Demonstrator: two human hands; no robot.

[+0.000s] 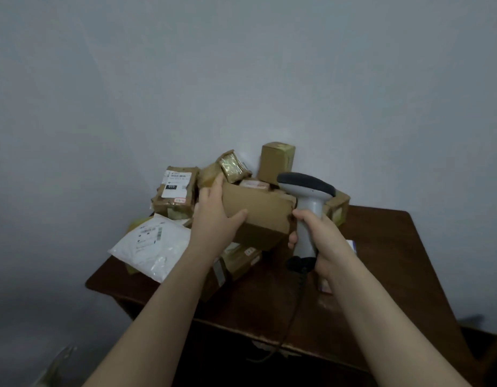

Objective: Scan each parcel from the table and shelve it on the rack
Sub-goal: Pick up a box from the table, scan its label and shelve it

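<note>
Progress: early, I judge; a heap of parcels covers the table (381, 261), and no rack is in view.
Parcel in hand: plain cardboard box (258, 210), at the front of the heap, no label showing.
Left hand (213, 216): grips the box's left end, thumb on its near face.
Right hand (319, 236): wrapped round the barcode scanner (307, 202), whose head sits just beside the box.
Left to do: white poly mailer (155, 247), labelled parcel (176, 192), others.
Contents: parcels sealed, insides hidden.

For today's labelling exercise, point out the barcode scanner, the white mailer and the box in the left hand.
barcode scanner (308, 208), head view, on its pale handle.
white mailer (163, 255), head view, on its bare middle.
cardboard box (258, 208), head view, on its plain top face.
</note>
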